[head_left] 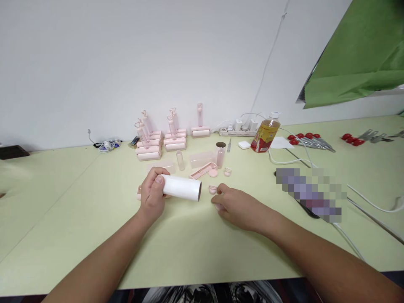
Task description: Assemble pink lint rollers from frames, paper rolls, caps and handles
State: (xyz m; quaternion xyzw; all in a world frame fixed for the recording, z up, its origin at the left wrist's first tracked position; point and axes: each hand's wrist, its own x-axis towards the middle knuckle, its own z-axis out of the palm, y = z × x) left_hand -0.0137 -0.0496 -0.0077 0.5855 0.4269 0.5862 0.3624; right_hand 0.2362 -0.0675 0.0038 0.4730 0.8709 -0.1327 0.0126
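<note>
My left hand (153, 191) is wrapped round a white lint roller refill (181, 187), whose open end with its brown cardboard core faces right. My right hand (235, 205) is low over the table, fingers curled over a small pale pink piece (218, 206), mostly hidden. Just beyond its fingertips lies a small pink cap (212, 190), and a similar pink end piece (227, 171) sits farther back. A pink roller frame (203, 170) lies past the refill, with a round pink disc (213, 172) by its right end. Another pink part (139, 192) shows partly behind my left hand.
Finished-looking pink lint rollers (149, 152) stand along the wall. Clear tubes (180, 160) and a clear cover (202, 160) are mid-table. Rightward are a drink bottle (265, 134), a power strip (236, 132), a blurred-out phone (307, 195), cables and red-handled tools (311, 139).
</note>
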